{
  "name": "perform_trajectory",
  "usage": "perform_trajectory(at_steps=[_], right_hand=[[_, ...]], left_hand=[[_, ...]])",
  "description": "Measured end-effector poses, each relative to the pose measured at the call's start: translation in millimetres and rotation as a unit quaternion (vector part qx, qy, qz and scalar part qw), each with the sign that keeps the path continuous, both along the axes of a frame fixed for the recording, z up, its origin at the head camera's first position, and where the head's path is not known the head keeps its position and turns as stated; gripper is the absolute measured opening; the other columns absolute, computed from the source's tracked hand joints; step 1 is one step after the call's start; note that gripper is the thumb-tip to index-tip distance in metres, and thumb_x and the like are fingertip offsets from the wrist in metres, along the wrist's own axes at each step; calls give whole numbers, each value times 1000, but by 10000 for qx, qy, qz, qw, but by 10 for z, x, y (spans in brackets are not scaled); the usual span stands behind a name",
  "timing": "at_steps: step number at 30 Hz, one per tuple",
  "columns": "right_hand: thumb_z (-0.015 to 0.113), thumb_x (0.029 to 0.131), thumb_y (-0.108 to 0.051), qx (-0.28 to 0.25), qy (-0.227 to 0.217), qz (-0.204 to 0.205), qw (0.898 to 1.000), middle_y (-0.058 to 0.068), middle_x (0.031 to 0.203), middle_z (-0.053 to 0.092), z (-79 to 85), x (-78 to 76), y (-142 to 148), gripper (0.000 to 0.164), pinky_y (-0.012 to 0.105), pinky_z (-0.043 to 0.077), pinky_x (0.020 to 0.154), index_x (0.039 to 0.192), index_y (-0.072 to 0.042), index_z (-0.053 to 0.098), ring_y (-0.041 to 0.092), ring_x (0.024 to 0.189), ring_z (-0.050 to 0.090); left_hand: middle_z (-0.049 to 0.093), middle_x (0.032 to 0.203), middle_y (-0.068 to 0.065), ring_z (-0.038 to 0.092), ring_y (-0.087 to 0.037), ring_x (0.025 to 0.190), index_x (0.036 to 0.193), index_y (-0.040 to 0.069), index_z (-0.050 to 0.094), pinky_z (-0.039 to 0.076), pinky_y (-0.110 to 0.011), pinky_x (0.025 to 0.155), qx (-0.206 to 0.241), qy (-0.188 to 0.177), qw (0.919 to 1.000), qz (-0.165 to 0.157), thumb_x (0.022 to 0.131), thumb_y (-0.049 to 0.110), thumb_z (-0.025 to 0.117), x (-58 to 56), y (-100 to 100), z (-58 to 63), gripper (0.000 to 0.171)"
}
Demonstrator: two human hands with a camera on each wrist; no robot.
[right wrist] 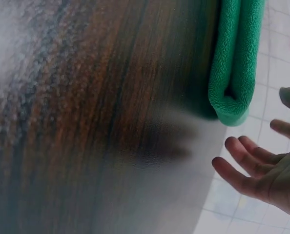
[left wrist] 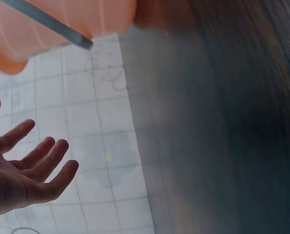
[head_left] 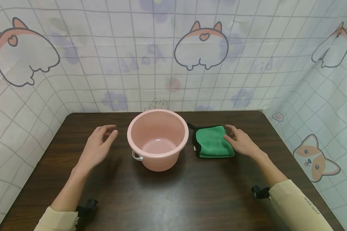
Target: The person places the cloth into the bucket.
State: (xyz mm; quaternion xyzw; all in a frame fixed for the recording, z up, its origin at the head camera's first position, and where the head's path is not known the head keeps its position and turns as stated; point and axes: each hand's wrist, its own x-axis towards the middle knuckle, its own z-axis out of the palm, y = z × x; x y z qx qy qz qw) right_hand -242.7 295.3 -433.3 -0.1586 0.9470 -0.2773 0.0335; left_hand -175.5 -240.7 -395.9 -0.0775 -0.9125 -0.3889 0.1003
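Observation:
A pink bucket (head_left: pixel 157 162) stands upright on the dark wooden table, its white handle (head_left: pixel 137 156) hanging down at the left. Nothing shows inside it. Just right of it lies a folded green towel (head_left: pixel 215 142) with black edging and a black loop. My left hand (head_left: pixel 96 146) hovers left of the bucket, fingers loosely bent and holding nothing; the left wrist view shows the fingers apart from the bucket (left wrist: pixel 62 19). My right hand (head_left: pixel 241 141) is at the towel's right edge, thumb overlapping it in the head view. In the right wrist view its relaxed fingers are beside the folded towel (right wrist: pixel 238 63).
The table (head_left: pixel 173 199) has a dark wood grain. A white gridded curtain (head_left: pixel 150 80) printed with corgis and flowers surrounds its back and sides. Black straps (head_left: pixel 260 192) sit at both wrists, by the cream sleeves (head_left: pixel 298 205).

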Motion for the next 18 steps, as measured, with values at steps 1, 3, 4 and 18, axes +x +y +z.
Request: perform_trajectory(at_steps=[1,3,4,18], right_hand=[[50,110,-32,40,-23,-1,10000,33,126,55,1,1,0,59,60,50,87,155,4,34,43,106,60],[51,110,-31,99,-59,31,9999,33,124,56,2,3,-3,58,59,50,85,155,3,36,41,102,60],[52,110,-31,108,-82,45,9999,32,123,56,3,3,-6,58,58,50,84,155,3,36,40,101,60],[60,106,-23,140,-553,216,9981,22,109,68,20,23,-26,51,43,51,68,150,-2,43,24,78,64]], left_hand=[[53,136,-21,55,-41,123,143,5,55,46,-62,96,75,43,10000,27,109,44,48,4,21,13,52],[54,134,-20,56,-41,123,141,5,57,46,-61,96,233,83,9997,38,109,43,50,12,58,38,50],[55,134,-19,56,-41,124,140,5,57,46,-61,97,319,70,9995,23,109,43,50,17,76,51,50],[54,141,-16,57,-33,124,146,6,52,56,-41,94,1721,-549,9828,-387,108,37,55,-8,237,81,49]])
